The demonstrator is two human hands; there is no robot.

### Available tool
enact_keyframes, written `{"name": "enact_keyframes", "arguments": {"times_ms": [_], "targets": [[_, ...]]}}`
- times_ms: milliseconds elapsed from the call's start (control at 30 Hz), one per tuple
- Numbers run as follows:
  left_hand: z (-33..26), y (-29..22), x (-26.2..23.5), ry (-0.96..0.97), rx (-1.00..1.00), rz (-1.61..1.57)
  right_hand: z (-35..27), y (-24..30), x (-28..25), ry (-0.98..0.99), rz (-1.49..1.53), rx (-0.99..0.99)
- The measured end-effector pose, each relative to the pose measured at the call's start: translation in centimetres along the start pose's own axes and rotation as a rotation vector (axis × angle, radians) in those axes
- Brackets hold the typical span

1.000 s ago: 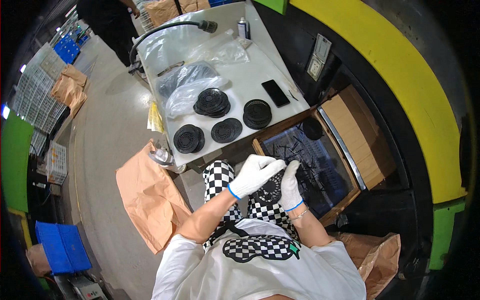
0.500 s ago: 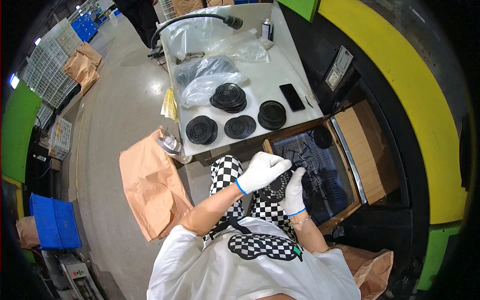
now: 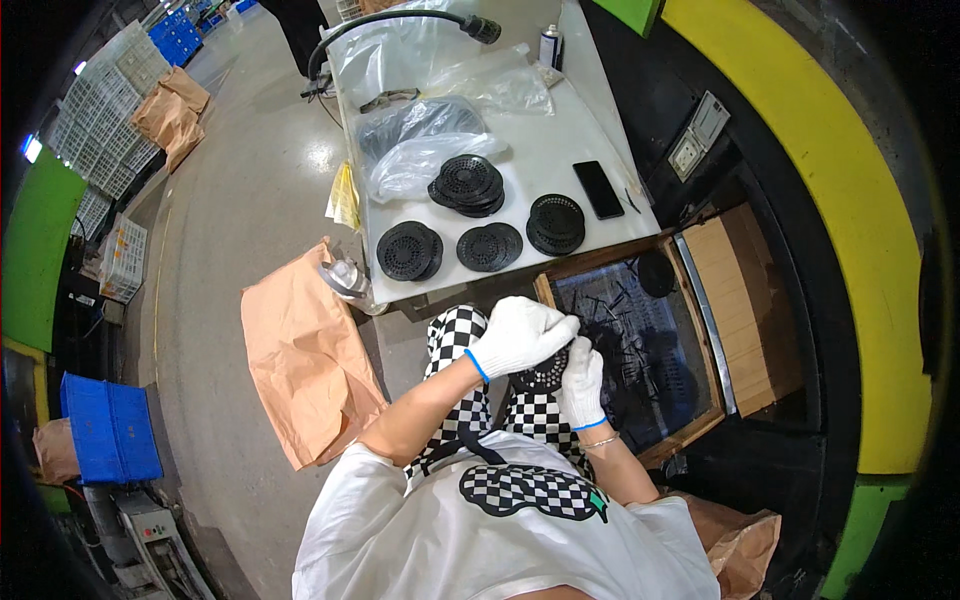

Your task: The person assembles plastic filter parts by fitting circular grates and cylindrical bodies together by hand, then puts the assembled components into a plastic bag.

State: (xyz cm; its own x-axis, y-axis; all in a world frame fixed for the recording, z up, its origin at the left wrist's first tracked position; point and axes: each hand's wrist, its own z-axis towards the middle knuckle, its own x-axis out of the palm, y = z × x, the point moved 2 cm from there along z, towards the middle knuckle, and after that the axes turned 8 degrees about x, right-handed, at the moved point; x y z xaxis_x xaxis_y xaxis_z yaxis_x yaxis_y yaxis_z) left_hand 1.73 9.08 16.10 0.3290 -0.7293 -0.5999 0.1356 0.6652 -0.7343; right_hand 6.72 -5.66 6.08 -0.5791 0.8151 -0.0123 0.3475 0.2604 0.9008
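Observation:
Over my lap, my right hand, in a white knit glove, is closed on the right side of a black perforated disc. My left hand, gloved alike, is closed over the disc's upper edge. Its fingertips meet the disc near my right thumb; what they pinch, if anything, is hidden. Just right of my hands is a wood-edged dark tray scattered with thin black slivers, and one round black piece lies at its far end. Stacks of similar discs stand on the white table ahead.
The white table also carries clear plastic bags, a phone, a spray can and a bent black lamp neck. A brown paper bag lies left of my legs. Machine panels flank my right.
The disc and my right hand have shifted slightly left, and the disc sits further beneath my left hand. The whole view has turned a little. Both hands remain closed at the disc.

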Motion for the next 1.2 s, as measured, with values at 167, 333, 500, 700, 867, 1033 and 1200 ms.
{"name": "enact_keyframes", "arguments": {"times_ms": [167, 333, 500, 700, 867, 1033, 1200], "targets": [[-1.2, 1.5, 3.7, -0.305, -0.398, -0.996, -1.3, 3.3, 2.8, 0.340, 0.921, 0.341], [-1.2, 5.1, 2.0, -0.197, -0.450, -0.729, 1.5, 4.8, 3.5, 0.213, 0.658, 0.353], [-0.1, 13.6, -0.5, -0.530, -0.640, -0.325, 8.4, 8.4, 4.2, 0.147, -0.003, 0.058], [1.6, 15.6, -2.1, 0.073, -0.713, 0.513, 18.9, 5.9, 6.9, -0.017, -0.460, -0.181], [3.0, 17.1, -1.3, 0.153, -0.701, 0.597, 20.5, 5.2, 9.8, -0.120, -0.877, -0.468], [3.4, 18.0, -0.6, 0.106, -0.621, 0.556, 21.2, 4.3, 9.6, -0.052, -0.678, -0.337], [1.6, 15.5, -2.3, -0.042, -0.460, 0.598, 16.6, 3.6, 4.5, -0.183, -0.312, -0.373]]}}
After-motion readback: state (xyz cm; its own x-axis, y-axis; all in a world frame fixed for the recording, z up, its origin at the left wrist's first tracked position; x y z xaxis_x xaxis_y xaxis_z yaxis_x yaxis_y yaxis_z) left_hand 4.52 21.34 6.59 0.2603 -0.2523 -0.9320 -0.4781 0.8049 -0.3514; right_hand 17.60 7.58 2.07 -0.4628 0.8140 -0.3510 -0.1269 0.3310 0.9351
